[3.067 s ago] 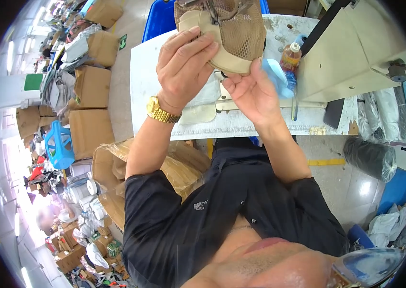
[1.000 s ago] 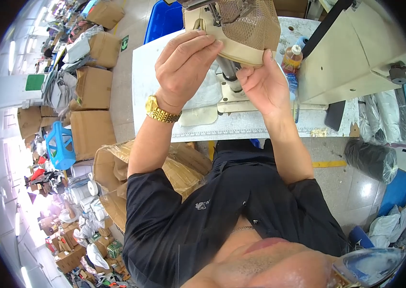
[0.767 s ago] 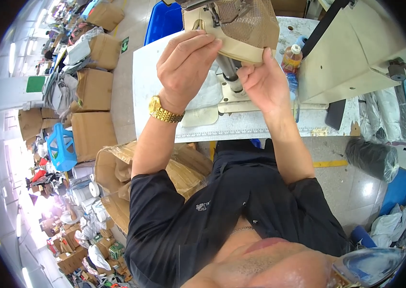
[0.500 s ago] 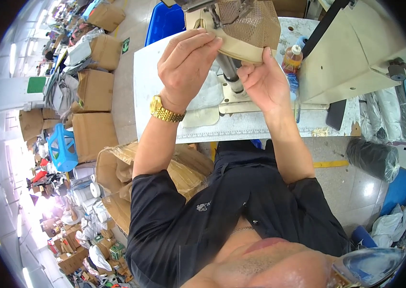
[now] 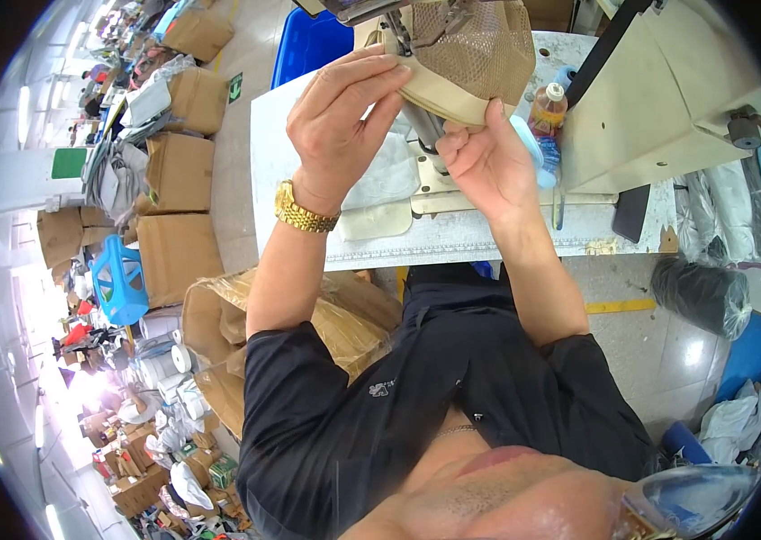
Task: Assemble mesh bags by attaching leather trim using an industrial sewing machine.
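A tan mesh piece (image 5: pixel 479 56) with a smooth beige curved band (image 5: pixel 439 90), cap-like in shape, sits under the needle and presser foot (image 5: pixel 401 40) of a sewing machine. My left hand (image 5: pixel 340 126), with a gold watch (image 5: pixel 301 211) at the wrist, pinches the band's left edge close to the foot. At the band's lower right end, my right hand (image 5: pixel 493 166) has its thumb on top and curled fingers beneath. Below the piece rises the machine's metal post (image 5: pixel 425 126), partly covered by it. Fingertips under the band are hidden.
On the white table (image 5: pixel 299 162) stand a bottle (image 5: pixel 547 110) and a light-blue round thing (image 5: pixel 533 148) by my right hand. The machine's cream body (image 5: pixel 668 117) fills the right. A blue bin (image 5: pixel 308 49) stands behind; an open cardboard box (image 5: pixel 218 333) is at the lower left.
The mesh piece has shifted slightly right and down at its right end. My left hand has moved a little left along the band; my right hand has moved slightly down and left.
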`<action>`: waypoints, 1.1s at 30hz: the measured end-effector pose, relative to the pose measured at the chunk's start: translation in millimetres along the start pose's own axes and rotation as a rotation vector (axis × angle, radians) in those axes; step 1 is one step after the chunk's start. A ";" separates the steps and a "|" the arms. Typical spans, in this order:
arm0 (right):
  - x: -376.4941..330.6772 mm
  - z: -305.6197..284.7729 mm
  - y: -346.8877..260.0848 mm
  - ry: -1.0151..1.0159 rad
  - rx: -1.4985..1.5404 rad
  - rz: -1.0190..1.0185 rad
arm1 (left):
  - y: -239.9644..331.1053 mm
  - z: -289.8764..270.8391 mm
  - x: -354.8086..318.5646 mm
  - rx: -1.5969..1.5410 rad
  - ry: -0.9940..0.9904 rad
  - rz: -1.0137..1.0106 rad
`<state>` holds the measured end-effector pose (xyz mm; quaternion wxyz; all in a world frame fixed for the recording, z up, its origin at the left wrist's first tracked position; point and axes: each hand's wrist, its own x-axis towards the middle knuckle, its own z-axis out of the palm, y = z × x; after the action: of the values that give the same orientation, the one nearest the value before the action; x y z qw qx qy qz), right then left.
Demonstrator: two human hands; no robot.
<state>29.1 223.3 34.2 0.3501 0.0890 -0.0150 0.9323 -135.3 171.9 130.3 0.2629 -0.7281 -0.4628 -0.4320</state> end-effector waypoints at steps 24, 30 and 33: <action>-0.4 -24.2 -24.2 0.052 -0.106 -0.023 | 6.5 10.8 -4.4 -0.031 0.087 -0.084; -13.6 -36.2 -29.0 -0.090 -0.267 0.070 | 4.2 9.1 -4.8 -0.085 0.058 -0.116; -21.5 -33.2 -24.4 -0.082 -0.308 0.086 | 12.1 7.6 -10.1 0.068 0.053 -0.094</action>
<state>55.8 230.8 -3.1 0.3184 0.0717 -0.1760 0.9287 -123.4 168.1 117.9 0.2790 -0.6847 -0.5036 -0.4470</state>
